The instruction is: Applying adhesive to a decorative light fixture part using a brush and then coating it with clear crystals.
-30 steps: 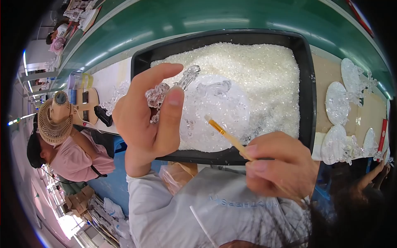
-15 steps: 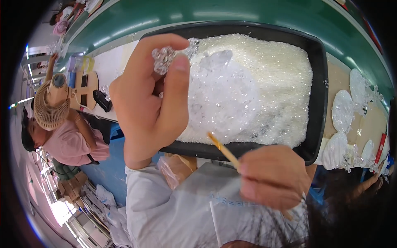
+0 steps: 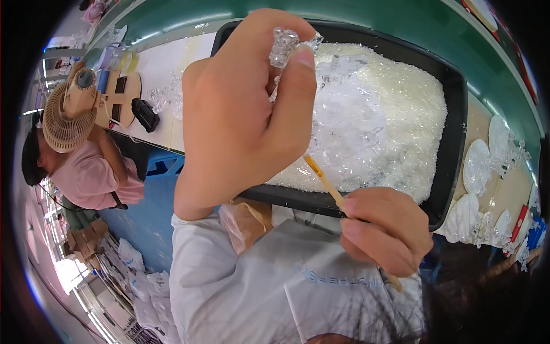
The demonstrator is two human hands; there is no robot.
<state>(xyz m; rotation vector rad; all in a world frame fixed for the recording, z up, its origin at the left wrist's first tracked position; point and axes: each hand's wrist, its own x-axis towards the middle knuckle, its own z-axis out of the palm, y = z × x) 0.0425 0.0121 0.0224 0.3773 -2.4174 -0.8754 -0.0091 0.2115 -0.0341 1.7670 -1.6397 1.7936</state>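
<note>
Closed round a clear ornament with faceted, bead-like clusters point(image 3: 284, 47), my left hand point(image 3: 243, 114) is raised over the black tray point(image 3: 455, 143). Below its fingers shows the ornament's wide, round, translucent disc point(image 3: 346, 123), partly covered with sparkling flakes. White glittering flakes point(image 3: 415, 109) fill the tray. Near the tray's front edge, my right hand point(image 3: 387, 229) pinches a thin wooden brush point(image 3: 326, 180) with a yellowish tip. That tip is close to the disc's lower left edge and my left palm; whether it touches either I cannot tell.
More clear discs and ornaments point(image 3: 476, 166) lie on the table at the right, near a red item point(image 3: 519, 222). At the left stand a beige fan point(image 3: 70, 117), a black device point(image 3: 145, 114) and a seated co-worker in pink point(image 3: 97, 178). A green panel point(image 3: 366, 14) runs behind the tray.
My left hand has moved up and to the right in the picture with the ornament. The right hand and brush have shifted slightly right and up. Surroundings have shifted a little too.
</note>
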